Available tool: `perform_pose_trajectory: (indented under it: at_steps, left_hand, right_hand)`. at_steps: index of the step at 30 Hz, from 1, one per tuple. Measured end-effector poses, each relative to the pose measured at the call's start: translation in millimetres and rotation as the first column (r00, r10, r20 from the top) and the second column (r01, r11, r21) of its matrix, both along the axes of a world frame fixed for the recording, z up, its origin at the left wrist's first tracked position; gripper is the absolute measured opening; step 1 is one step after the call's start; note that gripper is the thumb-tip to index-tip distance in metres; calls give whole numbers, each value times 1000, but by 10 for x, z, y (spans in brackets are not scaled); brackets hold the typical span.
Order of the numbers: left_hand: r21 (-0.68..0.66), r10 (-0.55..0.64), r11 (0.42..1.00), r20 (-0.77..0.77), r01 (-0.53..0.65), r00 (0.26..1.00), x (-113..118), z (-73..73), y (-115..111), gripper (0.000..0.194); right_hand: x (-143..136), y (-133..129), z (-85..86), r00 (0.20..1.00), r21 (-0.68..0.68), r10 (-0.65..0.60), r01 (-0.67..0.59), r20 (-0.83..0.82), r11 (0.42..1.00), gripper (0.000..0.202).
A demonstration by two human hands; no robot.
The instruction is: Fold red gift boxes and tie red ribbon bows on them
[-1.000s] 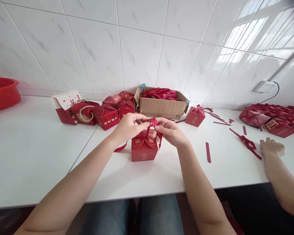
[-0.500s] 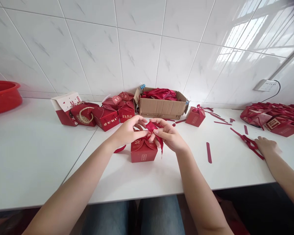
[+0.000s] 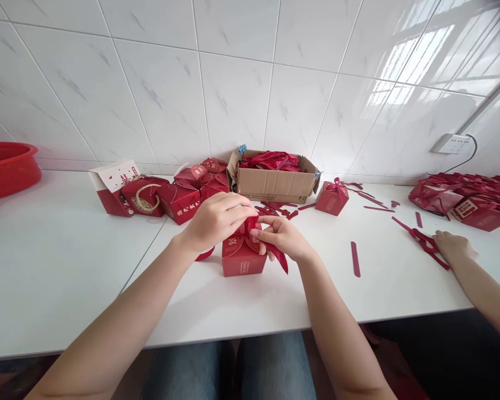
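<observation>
In front of me on the white table stands a red gift box [image 3: 244, 262] with gold print and folded top flaps. A red ribbon [image 3: 278, 256] runs across its top, one end hanging over the right side and another lying left of the box. My right hand [image 3: 284, 236] pinches the ribbon between thumb and fingers at the top. My left hand [image 3: 220, 218] arches over the box top from the left, fingers bent together at the ribbon; its fingertips are partly hidden.
Several red gift boxes [image 3: 179, 201] stand back left, beside a cardboard box [image 3: 270, 184] of ribbons. A bow-tied box [image 3: 332, 199] and ribbon scraps lie right of it. Another person's hand [image 3: 454, 247] rests by a ribbon at the right. A red basin [image 3: 12, 172] sits far left.
The ribbon loop held up between my hands has come down closer to the box top. My left hand has turned palm-down over it, and the ribbon's tail swings out to the right.
</observation>
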State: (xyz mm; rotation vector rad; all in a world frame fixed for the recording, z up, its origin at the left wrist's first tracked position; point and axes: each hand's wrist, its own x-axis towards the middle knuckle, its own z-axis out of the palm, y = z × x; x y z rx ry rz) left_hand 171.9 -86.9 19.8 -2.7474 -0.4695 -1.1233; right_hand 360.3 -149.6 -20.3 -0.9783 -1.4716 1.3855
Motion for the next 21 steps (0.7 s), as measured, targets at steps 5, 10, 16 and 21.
perform_pose_trajectory:
  at_steps: [5, 10, 16, 21]
  left_hand:
    - [-60, 24, 998, 37, -22, 999, 60, -74, -36, 26]
    - [-376, 96, 926, 224, -5, 970, 112, -85, -126, 13]
    - [-742, 226, 670, 220, 13, 949, 80, -102, -137, 15]
    - [-675, 211, 738, 253, 16, 944, 28, -63, -131, 13]
  right_hand:
    - [-26, -5, 3, 999, -2, -33, 33, 5, 999, 32]
    - [-43, -4, 11, 997, -26, -53, 52, -47, 998, 28]
    - [-93, -1, -2, 988, -29, -144, 142, -58, 989, 31]
    - [-98, 41, -71, 942, 154, -334, 333, -21, 930, 20]
